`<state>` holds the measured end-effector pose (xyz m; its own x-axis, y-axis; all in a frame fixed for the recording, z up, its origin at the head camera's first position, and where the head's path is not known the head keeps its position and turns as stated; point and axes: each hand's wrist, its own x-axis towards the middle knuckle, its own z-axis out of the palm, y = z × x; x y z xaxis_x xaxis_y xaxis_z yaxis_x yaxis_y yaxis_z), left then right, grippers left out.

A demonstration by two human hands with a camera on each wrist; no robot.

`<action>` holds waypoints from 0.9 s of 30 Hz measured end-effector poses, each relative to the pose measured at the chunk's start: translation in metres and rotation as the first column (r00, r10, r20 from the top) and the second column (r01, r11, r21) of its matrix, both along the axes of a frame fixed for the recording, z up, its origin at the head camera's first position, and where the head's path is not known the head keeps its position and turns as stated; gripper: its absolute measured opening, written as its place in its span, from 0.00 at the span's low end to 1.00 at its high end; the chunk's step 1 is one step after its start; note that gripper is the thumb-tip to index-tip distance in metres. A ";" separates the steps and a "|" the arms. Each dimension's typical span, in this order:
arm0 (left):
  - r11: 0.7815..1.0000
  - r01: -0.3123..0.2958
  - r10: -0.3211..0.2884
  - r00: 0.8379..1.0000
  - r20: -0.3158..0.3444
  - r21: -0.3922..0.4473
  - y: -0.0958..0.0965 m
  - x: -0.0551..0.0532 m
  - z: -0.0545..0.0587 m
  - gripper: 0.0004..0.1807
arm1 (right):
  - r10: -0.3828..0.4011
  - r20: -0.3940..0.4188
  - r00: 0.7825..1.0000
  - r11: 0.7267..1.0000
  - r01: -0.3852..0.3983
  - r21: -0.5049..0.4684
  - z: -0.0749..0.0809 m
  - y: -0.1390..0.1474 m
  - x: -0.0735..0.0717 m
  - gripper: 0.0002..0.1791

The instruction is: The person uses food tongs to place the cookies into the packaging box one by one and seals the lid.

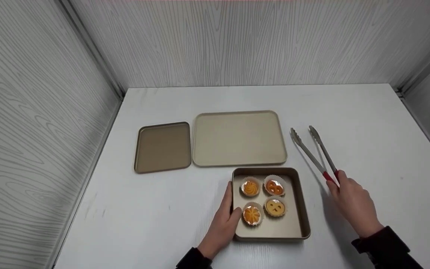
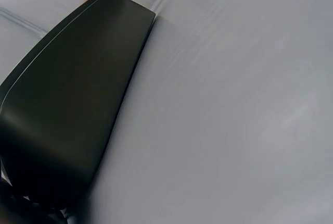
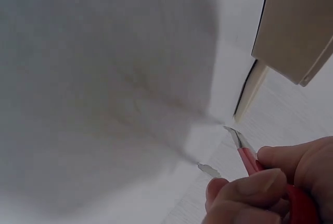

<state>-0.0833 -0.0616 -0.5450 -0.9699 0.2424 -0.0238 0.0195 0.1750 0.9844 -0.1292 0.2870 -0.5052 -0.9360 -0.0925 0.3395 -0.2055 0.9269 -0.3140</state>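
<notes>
A deep square baking pan (image 1: 291,228) sits near the front of the table with several small tarts (image 1: 252,215) in pleated paper cups, grouped toward its left and back. My left hand (image 1: 220,224) grips the pan's left wall, thumb by the rim and fingers along the outside. In the left wrist view, the pan's dark outer side (image 2: 78,78) fills the left. To the right of the pan, my right hand (image 1: 355,205) holds metal tongs (image 1: 326,153) by their red handles (image 3: 250,161). The tongs' scalloped tips point away and stand apart, with nothing between them.
Behind the pan lies a flat beige rectangular tray (image 1: 239,138). A smaller brown square tray (image 1: 164,147) is beside it on the left. Wood-grain panels (image 1: 215,45) enclose the white table (image 1: 144,216) at the back and both sides.
</notes>
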 end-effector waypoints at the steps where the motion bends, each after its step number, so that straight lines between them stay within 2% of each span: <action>1: 1.000 0.001 -0.001 1.000 -0.001 0.000 0.000 0.000 0.000 0.41 | -0.003 0.017 1.000 1.000 0.003 0.009 -0.001 -0.001 0.000 0.17; 6: 1.000 -0.002 0.002 1.000 0.001 -0.008 -0.001 0.000 0.000 0.41 | -0.013 0.143 0.990 0.999 0.007 0.040 -0.002 -0.007 0.000 0.25; 11: 1.000 -0.008 0.008 1.000 0.002 -0.015 0.000 0.000 0.001 0.41 | -0.019 0.265 0.964 0.999 0.005 0.054 -0.002 -0.012 -0.001 0.31; 21: 1.000 -0.009 0.009 1.000 0.001 -0.017 0.000 0.000 0.001 0.42 | -0.035 0.368 0.929 0.995 -0.003 0.102 -0.004 -0.014 -0.002 0.30; 27: 1.000 -0.001 0.001 1.000 0.003 -0.005 0.000 0.000 0.000 0.42 | -0.044 0.397 0.917 0.995 0.002 0.103 -0.005 -0.014 -0.003 0.32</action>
